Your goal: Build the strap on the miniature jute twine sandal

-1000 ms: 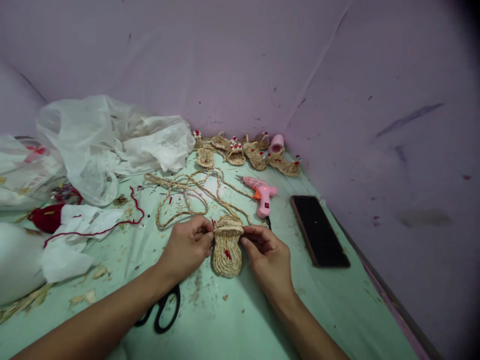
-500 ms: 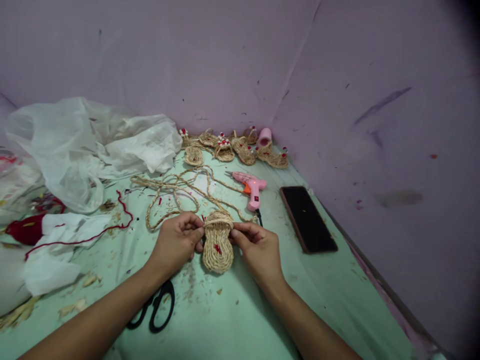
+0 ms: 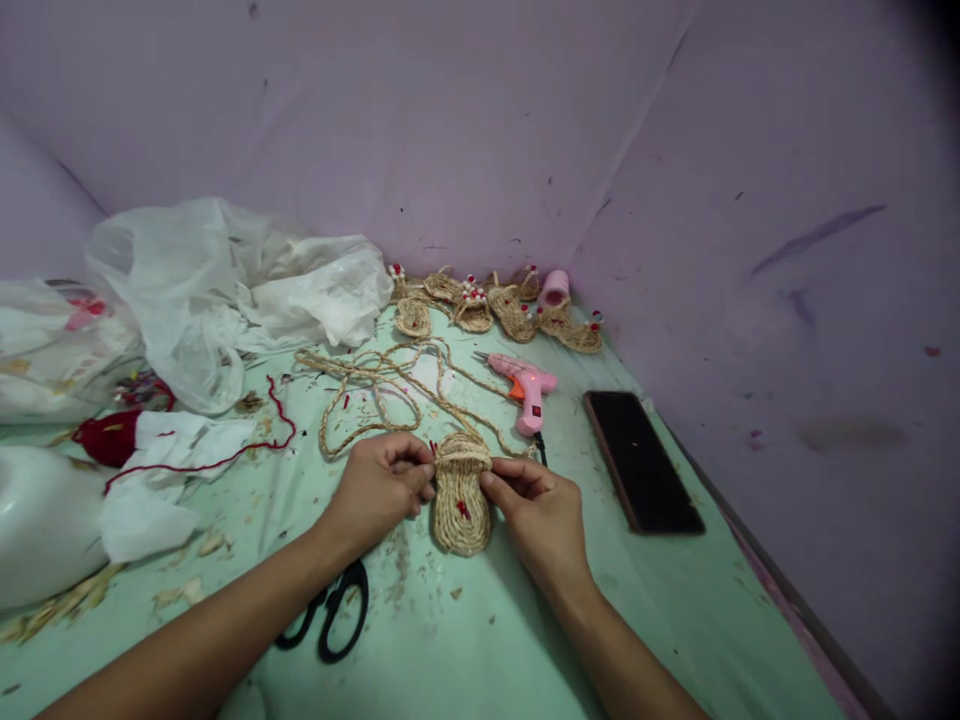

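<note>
A miniature slipper of coiled, braided straw cord (image 3: 462, 510) lies on the green cloth, with a raised band across its far part and a bit of red yarn on its sole. My left hand (image 3: 384, 487) pinches the band's left end between thumb and fingers. At the opposite end of the band, my right hand (image 3: 541, 508) grips it the same way. A long braided cord (image 3: 375, 372) runs in loose loops behind the slipper. Beyond my right hand lies a pink glue gun (image 3: 525, 385) with its switch lit.
Black-handled scissors (image 3: 343, 615) lie partly under my left forearm. A phone (image 3: 643, 462) rests at right. Several small straw slippers with beads (image 3: 514, 312) line the wall beside a pink roll (image 3: 554, 288). Plastic bags (image 3: 247, 290) and red yarn (image 3: 112, 438) occupy the left.
The camera view has turned slightly left, so everything appears farther right. Both hands keep their hold on the slipper's band, with little visible movement.
</note>
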### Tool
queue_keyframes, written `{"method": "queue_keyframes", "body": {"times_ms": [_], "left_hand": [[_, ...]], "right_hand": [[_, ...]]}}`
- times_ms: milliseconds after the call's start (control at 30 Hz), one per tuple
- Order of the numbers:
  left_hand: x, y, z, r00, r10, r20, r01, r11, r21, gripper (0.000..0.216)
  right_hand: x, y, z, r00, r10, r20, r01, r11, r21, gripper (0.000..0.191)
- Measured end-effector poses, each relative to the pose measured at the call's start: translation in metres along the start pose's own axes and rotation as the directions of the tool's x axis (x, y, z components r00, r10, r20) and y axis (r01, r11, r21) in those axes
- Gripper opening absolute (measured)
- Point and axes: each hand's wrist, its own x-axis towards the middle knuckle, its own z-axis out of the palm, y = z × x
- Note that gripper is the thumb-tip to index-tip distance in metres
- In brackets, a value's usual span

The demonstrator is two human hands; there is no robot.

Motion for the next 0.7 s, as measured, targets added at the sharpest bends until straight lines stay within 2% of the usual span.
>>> {"method": "queue_keyframes", "body": {"times_ms": [233,367,467,567,700], "left_hand": [[-0.0003,0.0001,0.0012,1.000,-0.013,0.022,0.014,0.998,-0.055,0.005],[-0.0014,-0.0003,0.0010,1.000,-0.013,0.021,0.014,0.998,-0.061,0.005],[-0.0019,-0.0007,0.0013,0.999,-0.027,0.043,0.029,0.999,-0.046,0.005],[-0.0017,-0.0015,-0.0002,0.998,0.034,0.047,-0.038,0.997,0.071,0.004],[-0.0010,0.0004,-0.0066,0.976,0.193,0.102,-0.216,0.930,0.299,0.010]], "right_hand": [[-0.0028,0.0004,-0.0035,0.996,-0.079,0.038,0.078,0.997,0.022,0.009],[-0.0027,0.0007,-0.0061,0.996,0.040,0.086,-0.055,0.982,0.179,0.014],[-0.0027,-0.0009,-0.0065,0.975,0.146,0.168,-0.194,0.928,0.319,0.023],[-0.0032,-0.0031,-0.0055,0.955,0.210,0.211,-0.275,0.896,0.349,0.029],[-0.0035,-0.0044,-0.0041,0.957,0.219,0.191,-0.271,0.910,0.313,0.030]]}}
